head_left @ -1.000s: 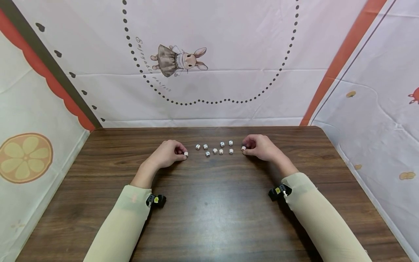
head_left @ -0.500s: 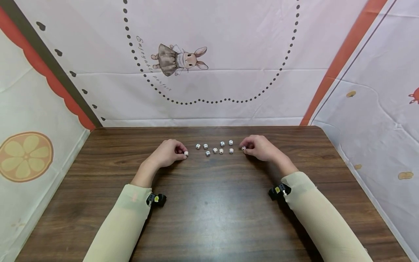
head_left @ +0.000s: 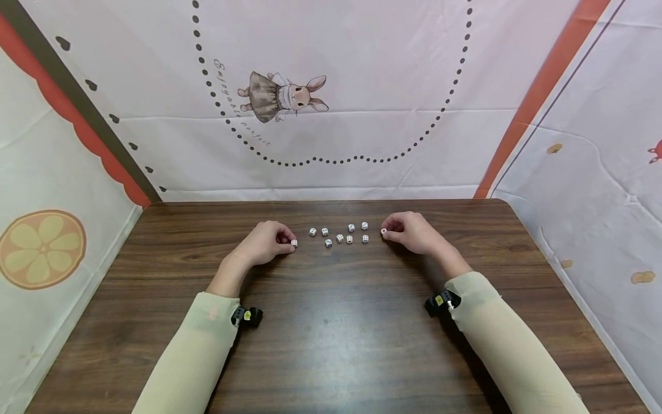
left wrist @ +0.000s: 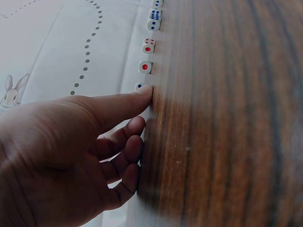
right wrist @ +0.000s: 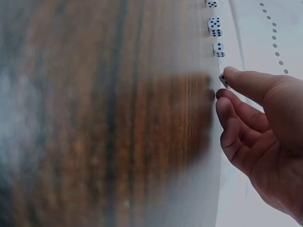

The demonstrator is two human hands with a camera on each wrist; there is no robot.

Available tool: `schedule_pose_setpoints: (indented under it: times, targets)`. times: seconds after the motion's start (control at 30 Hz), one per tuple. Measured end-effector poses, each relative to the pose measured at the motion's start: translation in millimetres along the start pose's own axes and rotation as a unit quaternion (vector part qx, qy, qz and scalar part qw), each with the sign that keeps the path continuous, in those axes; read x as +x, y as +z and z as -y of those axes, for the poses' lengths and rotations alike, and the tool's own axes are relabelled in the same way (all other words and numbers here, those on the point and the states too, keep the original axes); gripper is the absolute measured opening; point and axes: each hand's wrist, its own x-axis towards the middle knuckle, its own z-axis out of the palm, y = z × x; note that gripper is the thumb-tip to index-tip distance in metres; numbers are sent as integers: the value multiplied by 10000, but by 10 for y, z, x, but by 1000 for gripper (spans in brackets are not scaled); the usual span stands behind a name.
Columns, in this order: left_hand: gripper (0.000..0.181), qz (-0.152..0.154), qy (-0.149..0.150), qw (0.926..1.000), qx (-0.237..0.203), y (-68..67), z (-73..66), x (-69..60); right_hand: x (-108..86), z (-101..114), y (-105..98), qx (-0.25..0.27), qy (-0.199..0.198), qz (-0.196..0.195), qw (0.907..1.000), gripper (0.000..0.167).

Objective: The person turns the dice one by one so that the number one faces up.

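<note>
The left hand (head_left: 266,242) pinches a white die (head_left: 293,243) on the wooden table; in the left wrist view the thumb covers much of that die (left wrist: 139,87). The right hand (head_left: 414,232) grips another white die (head_left: 384,231) between thumb and fingertips; in the right wrist view this die (right wrist: 223,80) looks tilted, with the other fingers curled below. Between the hands lie several loose white dice, among them one near the left (head_left: 312,232), one in the middle (head_left: 339,238) and one near the right (head_left: 365,238).
The brown table (head_left: 331,345) ends at a back edge just beyond the dice. Behind it hangs a printed white cloth (head_left: 362,138) with a rabbit figure, and similar cloth stands at both sides. Small black cameras (head_left: 248,316) sit on the wrists.
The die at the right hand has turned to another face and shifted slightly up, and the right fingers have moved around it. The left hand and the loose dice stay put.
</note>
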Motion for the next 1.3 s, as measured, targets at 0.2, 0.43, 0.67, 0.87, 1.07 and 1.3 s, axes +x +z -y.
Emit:
schedule_pose_setpoints:
  times: [0.2, 0.43, 0.67, 0.87, 1.07, 1.3]
  targets:
    - [12, -39, -45, 10000, 25, 34, -30, -9, 0, -32, -12, 63, 128, 0, 9999, 9]
    - [12, -28, -85, 9999, 96, 44, -22, 4, 9, -75, -11, 92, 323, 112, 9994, 10]
    - [11, -10, -144, 9999, 55, 29, -37, 6, 12, -77, -38, 123, 369, 179, 9991, 14]
    - [11, -38, -128, 9999, 84, 39, -11, 12, 20, -83, -40, 177, 368, 219, 9989, 17]
    - [13, -79, -150, 9998, 75, 39, -9, 9, 30, -82, -49, 172, 409, 228, 9988, 15]
    - [14, -78, -216, 9997, 35, 52, -18, 6, 8, -96, -33, 203, 433, 217, 9986, 12]
